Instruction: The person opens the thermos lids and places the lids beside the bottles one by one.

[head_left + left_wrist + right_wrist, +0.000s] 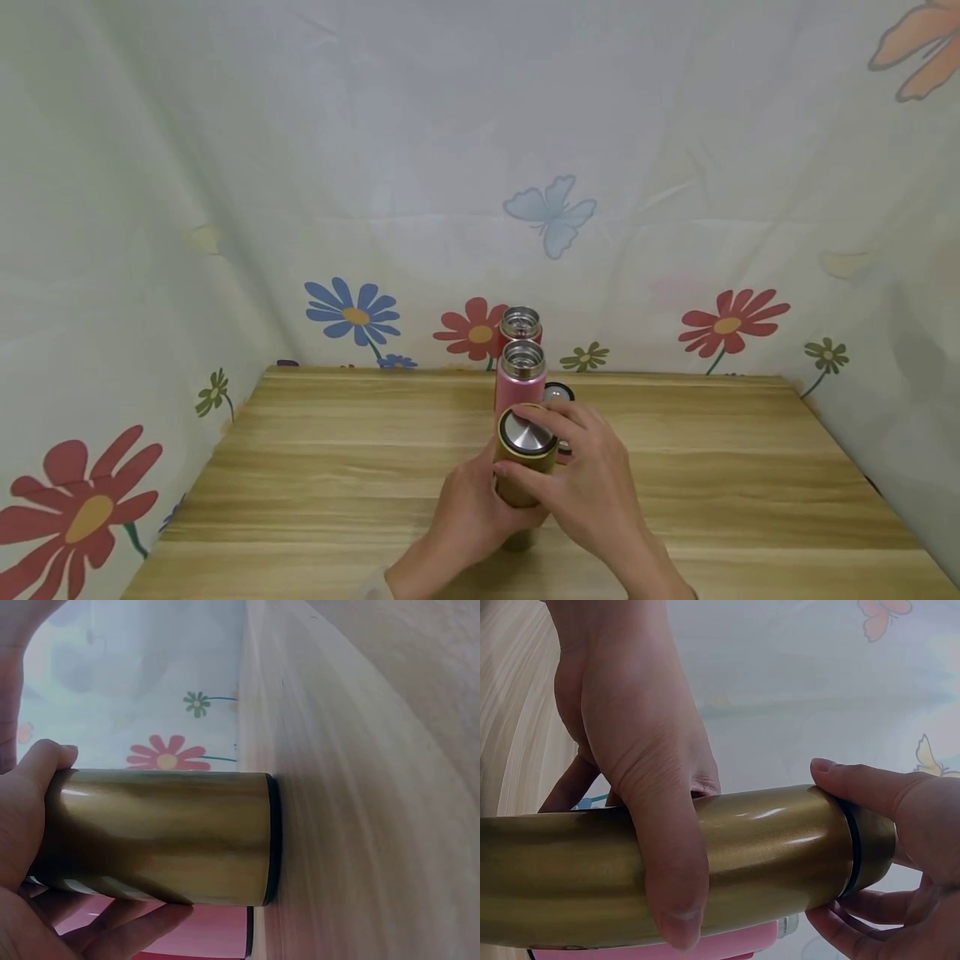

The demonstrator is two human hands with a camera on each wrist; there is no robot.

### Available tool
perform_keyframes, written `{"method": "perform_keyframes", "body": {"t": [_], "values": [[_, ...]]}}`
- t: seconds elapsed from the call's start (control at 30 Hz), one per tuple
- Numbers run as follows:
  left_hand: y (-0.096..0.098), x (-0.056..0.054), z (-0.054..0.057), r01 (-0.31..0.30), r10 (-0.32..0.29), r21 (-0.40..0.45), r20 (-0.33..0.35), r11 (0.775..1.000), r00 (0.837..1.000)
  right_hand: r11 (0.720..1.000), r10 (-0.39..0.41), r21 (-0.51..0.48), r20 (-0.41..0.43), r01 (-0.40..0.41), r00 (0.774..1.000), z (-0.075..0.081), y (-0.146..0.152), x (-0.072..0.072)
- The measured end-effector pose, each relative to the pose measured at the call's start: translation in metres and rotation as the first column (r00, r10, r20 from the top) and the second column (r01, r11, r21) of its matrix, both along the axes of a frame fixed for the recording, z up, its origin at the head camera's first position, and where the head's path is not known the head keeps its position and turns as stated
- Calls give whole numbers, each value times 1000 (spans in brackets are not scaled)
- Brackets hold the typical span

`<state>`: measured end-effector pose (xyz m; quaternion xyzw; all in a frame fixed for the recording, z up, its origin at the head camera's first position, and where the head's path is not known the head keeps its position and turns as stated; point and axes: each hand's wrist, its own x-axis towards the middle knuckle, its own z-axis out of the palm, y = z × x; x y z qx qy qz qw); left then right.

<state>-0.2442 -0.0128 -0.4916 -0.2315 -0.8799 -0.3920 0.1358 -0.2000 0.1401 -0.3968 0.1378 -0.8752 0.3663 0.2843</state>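
A gold thermos bottle (517, 483) with a steel-topped lid (528, 432) stands upright at the front of a row of bottles. My left hand (468, 508) wraps around its body, the thumb lying across the front in the right wrist view. Up at the lid, my right hand (600, 471) grips the rim between thumb and fingers. A dark ring (853, 847) marks the seam below the lid. The bottle's black base (274, 840) sits at the tabletop. Right behind stands a lidless pink thermos bottle (519, 390), then a lidless red one (521, 332).
Beside the pink bottle, on its right, a loose lid (558, 390) lies on the wooden table (360, 467), with another lid (564, 455) partly hidden by my right hand. A flower-printed cloth (420, 167) hangs behind the table and along both sides.
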Motion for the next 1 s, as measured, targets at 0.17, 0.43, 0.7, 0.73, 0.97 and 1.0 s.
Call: {"method": "perform_keyframes", "body": {"t": [0.17,0.43,0.7,0.73,0.97,1.0], "values": [[-1,-1,-1,11,-11,9,-7,1000,1000,1000,30,10,-7,-30,1000,-1,1,-1],[-4,0,-1,28,-28,14,5,1000,1000,987,158,-35,13,-158,987,-2,8,-3],[-5,-2,0,52,-54,20,74,998,996,959,271,-97,62,-265,960,-3,15,-8],[-5,-2,0,54,-55,20,80,998,995,956,284,-94,56,-278,957,-4,16,-9],[-5,-3,3,61,-62,12,58,998,996,924,373,-103,29,-368,928,-6,24,-16],[-5,-3,3,62,-62,11,53,998,997,921,379,-109,34,-373,925,-6,25,-16]]}}
